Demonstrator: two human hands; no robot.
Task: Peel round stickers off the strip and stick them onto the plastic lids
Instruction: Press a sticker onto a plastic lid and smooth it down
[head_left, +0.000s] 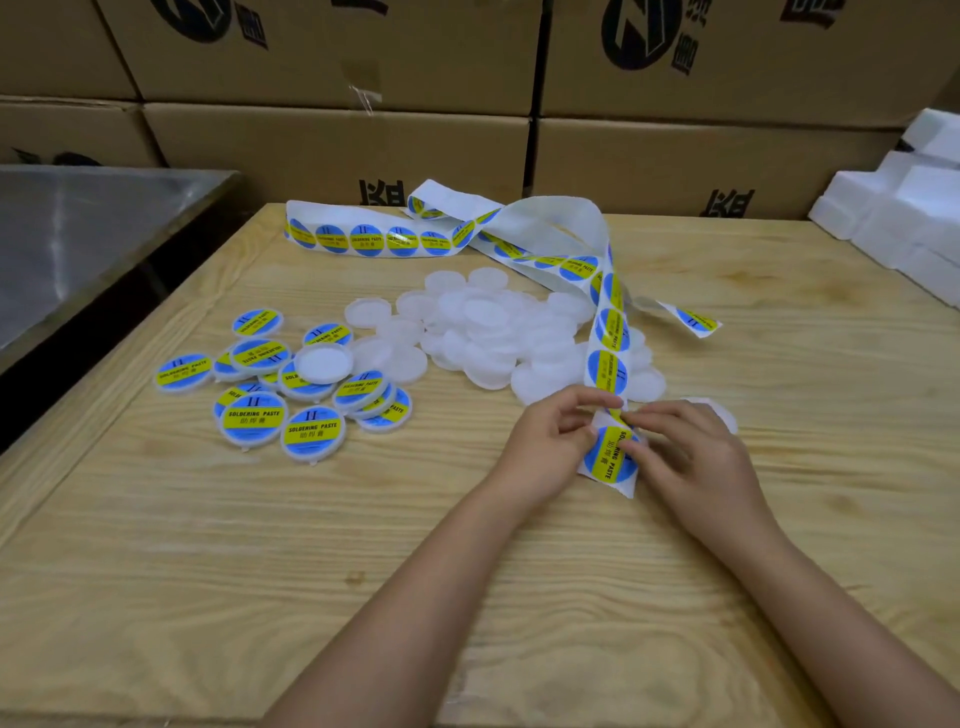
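Note:
A long white sticker strip (607, 332) with round blue-and-yellow stickers winds across the wooden table from the back to my hands. My left hand (550, 447) pinches the strip just above its last sticker (609, 456). My right hand (685, 457) pinches the top edge of that sticker, its fingers curled over the strip's end. A pile of plain white plastic lids (488, 327) lies behind my hands. To the left sits a cluster of lids with stickers on them (291, 384). One more plain lid (719, 410) shows partly behind my right hand.
Stacked cardboard boxes (337, 150) form a wall along the table's back edge. White foam blocks (904, 218) stand at the right rear. A steel surface (88, 234) adjoins the table on the left. Bare wooden tabletop (260, 545) stretches in front.

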